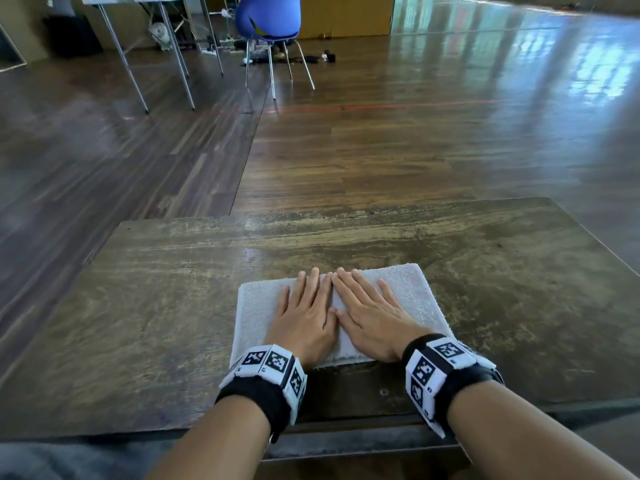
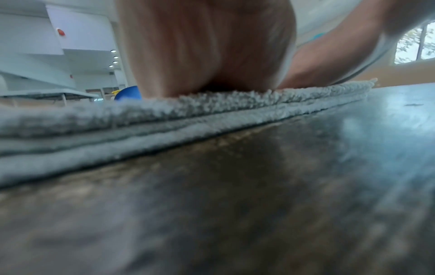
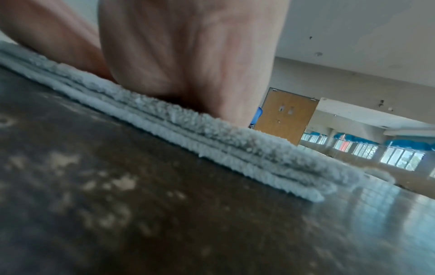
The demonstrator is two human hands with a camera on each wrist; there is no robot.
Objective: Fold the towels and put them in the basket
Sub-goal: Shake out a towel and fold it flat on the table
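Observation:
A light grey towel (image 1: 254, 306), folded into a thick rectangle, lies on the dark wooden table (image 1: 145, 306) near its front edge. My left hand (image 1: 304, 313) lies flat on the towel's middle with straight fingers. My right hand (image 1: 372, 311) presses flat beside it, the thumbs touching. In the left wrist view the towel (image 2: 94, 130) shows several stacked layers under the heel of the left hand (image 2: 204, 48). The right wrist view shows the same layered edge of the towel (image 3: 235, 148) under the right hand (image 3: 188, 52). No basket is in view.
Bare tabletop surrounds the towel on the left, right and far side. Beyond the table's far edge is wooden floor (image 1: 381, 140). A blue chair (image 1: 266, 22) and a folding table (image 1: 145, 36) stand far back at the left.

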